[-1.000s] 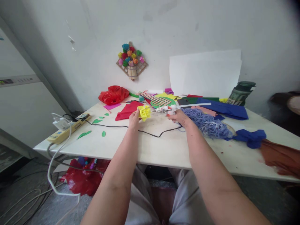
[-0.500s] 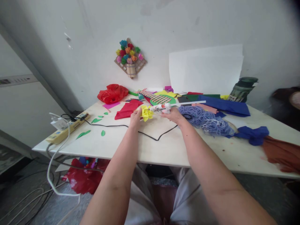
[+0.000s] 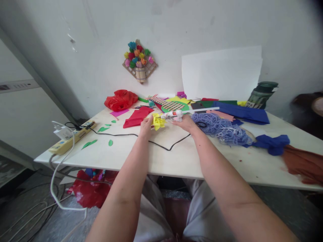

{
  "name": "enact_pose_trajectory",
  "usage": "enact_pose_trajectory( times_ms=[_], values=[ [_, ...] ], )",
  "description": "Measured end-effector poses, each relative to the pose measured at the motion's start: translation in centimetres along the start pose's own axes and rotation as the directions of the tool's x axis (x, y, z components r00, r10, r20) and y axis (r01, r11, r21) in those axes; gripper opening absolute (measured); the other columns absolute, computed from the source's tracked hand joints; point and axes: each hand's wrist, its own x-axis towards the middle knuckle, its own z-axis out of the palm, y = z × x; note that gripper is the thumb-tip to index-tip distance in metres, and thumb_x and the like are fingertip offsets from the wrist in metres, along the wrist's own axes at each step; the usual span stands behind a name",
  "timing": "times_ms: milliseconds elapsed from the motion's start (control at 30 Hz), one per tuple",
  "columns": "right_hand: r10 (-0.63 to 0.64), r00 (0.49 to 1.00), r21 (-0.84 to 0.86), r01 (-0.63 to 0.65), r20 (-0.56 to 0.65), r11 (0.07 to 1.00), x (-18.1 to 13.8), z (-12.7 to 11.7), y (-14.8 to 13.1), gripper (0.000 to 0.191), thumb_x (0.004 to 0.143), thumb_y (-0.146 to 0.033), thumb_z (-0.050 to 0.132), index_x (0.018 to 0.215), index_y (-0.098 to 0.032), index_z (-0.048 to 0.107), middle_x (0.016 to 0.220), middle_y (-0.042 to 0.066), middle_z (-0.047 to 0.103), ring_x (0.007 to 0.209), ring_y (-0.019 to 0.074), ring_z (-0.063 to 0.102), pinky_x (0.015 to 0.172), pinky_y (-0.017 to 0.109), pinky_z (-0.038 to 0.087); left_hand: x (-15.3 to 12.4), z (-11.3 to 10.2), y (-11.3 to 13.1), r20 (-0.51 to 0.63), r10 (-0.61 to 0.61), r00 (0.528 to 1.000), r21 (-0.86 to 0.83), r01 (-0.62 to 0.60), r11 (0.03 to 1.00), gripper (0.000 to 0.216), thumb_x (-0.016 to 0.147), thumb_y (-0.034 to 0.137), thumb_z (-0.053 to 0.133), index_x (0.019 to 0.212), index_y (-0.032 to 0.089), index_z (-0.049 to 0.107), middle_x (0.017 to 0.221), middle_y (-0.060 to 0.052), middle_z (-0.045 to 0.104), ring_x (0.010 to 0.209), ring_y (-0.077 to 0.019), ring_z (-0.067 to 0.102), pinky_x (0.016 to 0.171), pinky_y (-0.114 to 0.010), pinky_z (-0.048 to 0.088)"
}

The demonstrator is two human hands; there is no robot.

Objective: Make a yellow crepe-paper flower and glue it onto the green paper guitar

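My left hand [image 3: 145,125] is closed on a small yellow paper flower [image 3: 158,121] held just above the white table [image 3: 131,154]. My right hand [image 3: 186,123] grips a white glue gun [image 3: 174,115], its nozzle pointing left and almost touching the flower. A white glue stick [image 3: 202,110] sticks out of the gun's back to the right. The gun's black cord [image 3: 156,143] trails across the table toward the left.
A power strip [image 3: 72,137] with plugs sits at the left edge; green paper leaves [image 3: 97,136] lie near it. A red plastic bag [image 3: 121,99], red paper [image 3: 136,117], blue tangled strips [image 3: 222,129], blue paper and a woven craft piece crowd the back. A paper-flower decoration [image 3: 139,64] hangs on the wall.
The glue gun's nozzle has moved left, closer to the yellow flower. The view has tilted slightly; both hands stay over the same spot.
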Motion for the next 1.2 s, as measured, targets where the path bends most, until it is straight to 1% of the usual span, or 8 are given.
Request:
enact_pose_trajectory(
  times_ms=[267, 500, 633, 767, 867, 967, 1067, 1200],
  values=[
    [0.053, 0.999, -0.101, -0.052, 0.0, 0.994, 0.0, 0.1, -0.2, 0.033, 0.071, -0.043, 0.067, 0.092, -0.018, 0.071, 0.099, 0.01, 0.072, 0.095, 0.026, 0.066, 0.081, 0.033, 0.049, 0.0, 0.0, 0.0, -0.005, -0.005, 1.0, 0.004, 0.005, 1.0, 0.04, 0.068, 0.054, 0.066, 0.075, 0.015, 0.068, 0.082, -0.01, 0.069, 0.075, -0.0183, 0.064, 0.066, -0.029, 0.049],
    [0.033, 0.999, -0.173, -0.033, -0.003, 0.984, -0.1, 0.0, -0.5, 0.038, 0.072, -0.047, 0.066, 0.096, -0.019, 0.071, 0.1, 0.011, 0.072, 0.095, 0.0274, 0.066, 0.079, 0.034, 0.049, -0.3, 0.1, 0.3, 0.01, -0.005, 1.0, -0.027, 0.005, 1.0, 0.04, 0.065, 0.054, 0.069, 0.076, 0.015, 0.068, 0.081, -0.01, 0.07, 0.078, -0.0198, 0.065, 0.067, -0.029, 0.05],
    [0.033, 0.999, -0.141, -0.034, -0.008, 0.989, -0.1, 0.1, -0.3, 0.036, 0.07, -0.047, 0.067, 0.091, -0.018, 0.072, 0.095, 0.011, 0.073, 0.091, 0.026, 0.067, 0.077, 0.032, 0.049, -0.3, 0.0, 0.4, 0.01, 0.007, 1.0, -0.061, -0.006, 0.998, 0.04, 0.063, 0.052, 0.071, 0.076, 0.015, 0.069, 0.079, -0.01, 0.07, 0.082, -0.0221, 0.066, 0.069, -0.032, 0.05],
    [0.036, 0.998, -0.001, -0.036, -0.041, 0.999, 0.1, 0.2, 0.2, 0.032, 0.068, -0.042, 0.07, 0.088, -0.017, 0.071, 0.093, 0.009, 0.073, 0.09, 0.0245, 0.066, 0.077, 0.031, 0.049, -0.3, -0.1, 0.5, -0.006, 0.002, 1.0, -0.098, -0.003, 0.995, 0.038, 0.063, 0.05, 0.072, 0.075, 0.015, 0.068, 0.078, -0.01, 0.07, 0.086, -0.0239, 0.066, 0.074, -0.034, 0.05],
    [0.018, 0.998, 0.112, -0.011, -0.056, 0.994, 0.2, 0.0, 0.5, 0.03, 0.067, -0.037, 0.07, 0.089, -0.016, 0.07, 0.091, 0.008, 0.072, 0.088, 0.0236, 0.066, 0.075, 0.031, 0.05, -0.2, -0.2, 0.6, -0.047, -0.002, 0.999, -0.119, -0.004, 0.993, 0.037, 0.062, 0.049, 0.072, 0.076, 0.015, 0.068, 0.078, -0.008, 0.07, 0.087, -0.0234, 0.066, 0.074, -0.033, 0.05],
    [0.034, 0.999, 0.142, -0.031, -0.021, 0.989, 0.1, -0.2, 0.4, 0.028, 0.066, -0.033, 0.07, 0.086, -0.014, 0.07, 0.085, 0.007, 0.071, 0.082, 0.023, 0.066, 0.071, 0.031, 0.05, 0.0, -0.6, 0.7, -0.103, 0.011, 0.995, -0.149, -0.026, 0.989, 0.039, 0.06, 0.05, 0.073, 0.076, 0.015, 0.068, 0.079, -0.008, 0.07, 0.087, -0.0223, 0.066, 0.073, -0.031, 0.05],
    [0.046, 0.999, 0.065, -0.046, 0.006, 0.997, -0.1, -0.4, 0.3, 0.027, 0.067, -0.033, 0.069, 0.088, -0.016, 0.069, 0.087, 0.006, 0.071, 0.082, 0.0226, 0.065, 0.073, 0.032, 0.05, 0.1, -1.0, 1.1, -0.169, 0.031, 0.985, -0.174, -0.061, 0.983, 0.039, 0.062, 0.051, 0.072, 0.078, 0.015, 0.068, 0.081, -0.008, 0.07, 0.089, -0.0219, 0.065, 0.073, -0.029, 0.05],
    [-0.011, 0.999, -0.074, 0.014, 0.043, 0.997, -0.3, -0.5, 0.4, 0.03, 0.067, -0.036, 0.07, 0.092, -0.019, 0.069, 0.094, 0.005, 0.071, 0.086, 0.0235, 0.064, 0.076, 0.034, 0.049, 0.0, -1.3, 1.5, -0.248, 0.074, 0.966, -0.228, -0.133, 0.964, 0.035, 0.067, 0.048, 0.069, 0.082, 0.016, 0.069, 0.085, -0.008, 0.07, 0.094, -0.0216, 0.064, 0.074, -0.029, 0.05]
  ],
)
